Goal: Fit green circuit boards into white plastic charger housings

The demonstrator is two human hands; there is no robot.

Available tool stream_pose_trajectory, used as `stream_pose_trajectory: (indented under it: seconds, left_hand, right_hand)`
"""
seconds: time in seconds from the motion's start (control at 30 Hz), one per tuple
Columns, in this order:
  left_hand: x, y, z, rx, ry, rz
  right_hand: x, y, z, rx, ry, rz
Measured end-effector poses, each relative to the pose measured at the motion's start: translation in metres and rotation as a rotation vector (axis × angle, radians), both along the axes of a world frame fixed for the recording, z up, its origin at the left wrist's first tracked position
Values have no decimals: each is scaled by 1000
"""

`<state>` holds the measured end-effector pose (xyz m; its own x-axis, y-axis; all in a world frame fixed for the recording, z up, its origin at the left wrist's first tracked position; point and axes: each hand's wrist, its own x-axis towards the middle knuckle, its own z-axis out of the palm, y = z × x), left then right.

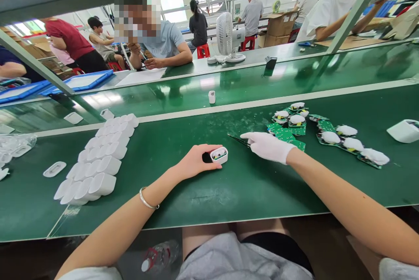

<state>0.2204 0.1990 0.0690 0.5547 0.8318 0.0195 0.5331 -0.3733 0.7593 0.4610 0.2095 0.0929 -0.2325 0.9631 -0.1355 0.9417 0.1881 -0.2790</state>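
Note:
My bare left hand (196,160) grips a small white plastic housing (224,160) between thumb and fingers, its open end facing up. Inside the housing a green circuit board (217,155) with parts on it shows. To the right, my white-gloved right hand (270,146) is closed around dark tweezers (238,140), whose tips point left, apart from the housing. Just beyond the right hand lies a cluster of green circuit boards (284,133) topped with white material. Another row of such boards (352,144) lies farther right.
Rows of white housings (104,164) stand at left, beside a loose white cover (54,169) and clear plastic bags (16,146). A single housing (212,97) stands across the pale strip. A larger white piece (404,131) lies far right. A fan (225,37) and several people are beyond.

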Motion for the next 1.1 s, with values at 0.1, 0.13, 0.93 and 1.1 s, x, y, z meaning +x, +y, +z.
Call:
stream_pose_trajectory:
  seconds: [0.1, 0.13, 0.93, 1.1]
  left_hand:
    - [1, -2, -1, 16, -16, 0]
    - [1, -3, -2, 22, -24, -9]
    - [8, -7, -2, -32, -3, 41]
    - [8, -8, -2, -26, 2, 32]
  right_hand:
    - [-12, -8, 2, 56, -195, 82]
    - [-16, -10, 3, 68, -263, 96]
    - [-48, -2, -31, -9, 1623, -379]
    - [-49, -2, -30, 22, 1656, -367]
